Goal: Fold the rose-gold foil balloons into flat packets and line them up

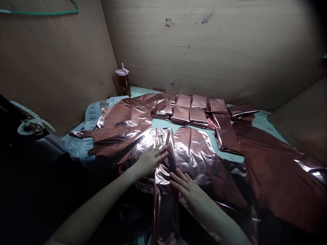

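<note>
A long, folded strip of shiny pink foil point(165, 200) is lying in the middle, its near end pointing at the person. The right hand point(187, 190) is resting its fingertips on the strip's right edge, fingers a little spread and pinching nothing. A bit farther up, the left hand point(152, 160) is lying on top with its fingers flat and loose — it is not pinching either. The hands seem to be smoothing and lining up the folds. The next move is probably calling for a steady press, because slick foil could be sliding or springing open.

Loose foil is crowding both sides: a crinkly left piece point(135, 115), a rounded piece point(190, 146) just right of the strip, and a big sheet point(278, 173) farther right. These could be getting in the way. Beyond them, small folded packets point(198, 115) are sitting in rows on the pale table point(265, 123). Paper labels point(94, 112) are curling at the left, and a lidded cup point(123, 83) is standing near the back wall point(217, 51).
</note>
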`<action>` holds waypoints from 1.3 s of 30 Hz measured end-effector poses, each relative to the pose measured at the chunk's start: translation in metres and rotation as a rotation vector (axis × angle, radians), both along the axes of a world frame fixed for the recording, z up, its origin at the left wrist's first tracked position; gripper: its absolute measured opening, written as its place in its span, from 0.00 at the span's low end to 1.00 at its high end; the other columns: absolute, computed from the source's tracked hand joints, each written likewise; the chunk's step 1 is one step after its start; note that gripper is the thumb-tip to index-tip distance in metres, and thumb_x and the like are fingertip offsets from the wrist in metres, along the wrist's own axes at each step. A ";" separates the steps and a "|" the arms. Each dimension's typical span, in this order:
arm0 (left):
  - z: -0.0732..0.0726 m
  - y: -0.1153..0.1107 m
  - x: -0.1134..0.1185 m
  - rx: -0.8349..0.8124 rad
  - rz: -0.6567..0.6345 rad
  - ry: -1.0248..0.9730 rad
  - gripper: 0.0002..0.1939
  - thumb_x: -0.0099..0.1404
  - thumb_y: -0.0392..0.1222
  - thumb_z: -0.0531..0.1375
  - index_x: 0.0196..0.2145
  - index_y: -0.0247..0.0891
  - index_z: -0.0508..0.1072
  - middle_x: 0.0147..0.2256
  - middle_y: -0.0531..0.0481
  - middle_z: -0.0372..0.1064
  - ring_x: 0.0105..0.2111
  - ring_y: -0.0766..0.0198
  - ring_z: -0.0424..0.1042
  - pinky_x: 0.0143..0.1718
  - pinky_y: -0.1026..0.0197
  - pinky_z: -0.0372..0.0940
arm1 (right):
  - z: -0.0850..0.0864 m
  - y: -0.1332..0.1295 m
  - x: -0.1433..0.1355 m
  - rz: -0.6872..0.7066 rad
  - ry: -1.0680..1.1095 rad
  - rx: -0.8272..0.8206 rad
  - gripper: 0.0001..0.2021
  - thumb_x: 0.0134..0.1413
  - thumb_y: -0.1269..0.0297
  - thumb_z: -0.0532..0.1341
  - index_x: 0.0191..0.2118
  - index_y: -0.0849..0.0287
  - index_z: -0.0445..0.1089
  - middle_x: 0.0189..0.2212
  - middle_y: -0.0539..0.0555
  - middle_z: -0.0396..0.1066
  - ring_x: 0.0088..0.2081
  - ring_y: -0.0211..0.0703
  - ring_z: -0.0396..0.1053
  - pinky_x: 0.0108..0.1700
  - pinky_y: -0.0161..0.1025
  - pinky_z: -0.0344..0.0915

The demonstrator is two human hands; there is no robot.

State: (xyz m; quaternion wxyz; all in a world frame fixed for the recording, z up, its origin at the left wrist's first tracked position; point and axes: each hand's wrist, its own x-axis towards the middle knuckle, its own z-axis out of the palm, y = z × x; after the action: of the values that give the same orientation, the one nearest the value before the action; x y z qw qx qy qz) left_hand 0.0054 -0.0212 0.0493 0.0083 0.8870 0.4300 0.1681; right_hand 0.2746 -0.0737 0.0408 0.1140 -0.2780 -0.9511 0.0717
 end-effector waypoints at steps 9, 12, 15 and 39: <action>-0.036 -0.094 0.006 0.238 -0.056 -0.247 0.21 0.70 0.33 0.53 0.59 0.36 0.67 0.54 0.41 0.71 0.62 0.51 0.61 0.62 0.41 0.57 | -0.021 0.006 -0.009 0.059 0.296 0.207 0.24 0.66 0.73 0.52 0.65 0.58 0.59 0.61 0.59 0.64 0.66 0.52 0.55 0.60 0.53 0.67; -0.034 -0.092 0.022 0.255 0.083 -0.496 0.12 0.70 0.33 0.55 0.49 0.40 0.74 0.40 0.48 0.76 0.49 0.57 0.72 0.54 0.48 0.65 | -0.011 0.008 -0.017 -0.006 0.486 0.085 0.17 0.66 0.72 0.52 0.57 0.59 0.67 0.52 0.59 0.73 0.57 0.49 0.67 0.53 0.47 0.72; -0.027 -0.086 0.039 0.180 0.357 -0.628 0.08 0.72 0.37 0.54 0.41 0.39 0.74 0.31 0.49 0.72 0.36 0.60 0.72 0.41 0.55 0.68 | 0.000 0.013 -0.032 -0.303 0.607 -0.115 0.13 0.68 0.66 0.51 0.32 0.57 0.69 0.31 0.54 0.73 0.35 0.43 0.70 0.36 0.40 0.70; -0.010 -0.077 -0.026 -0.026 0.006 0.016 0.45 0.59 0.57 0.66 0.65 0.33 0.55 0.66 0.35 0.52 0.67 0.44 0.49 0.67 0.38 0.50 | 0.018 0.049 -0.040 0.134 -0.033 -0.040 0.58 0.48 0.27 0.55 0.72 0.60 0.32 0.72 0.58 0.29 0.71 0.61 0.24 0.70 0.59 0.32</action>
State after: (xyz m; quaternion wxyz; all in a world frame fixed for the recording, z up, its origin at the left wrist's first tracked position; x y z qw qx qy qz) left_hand -0.0211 -0.0978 0.0398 0.0161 0.8869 0.4348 0.1553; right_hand 0.2351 -0.0245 0.0583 0.0876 -0.2169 -0.9677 0.0937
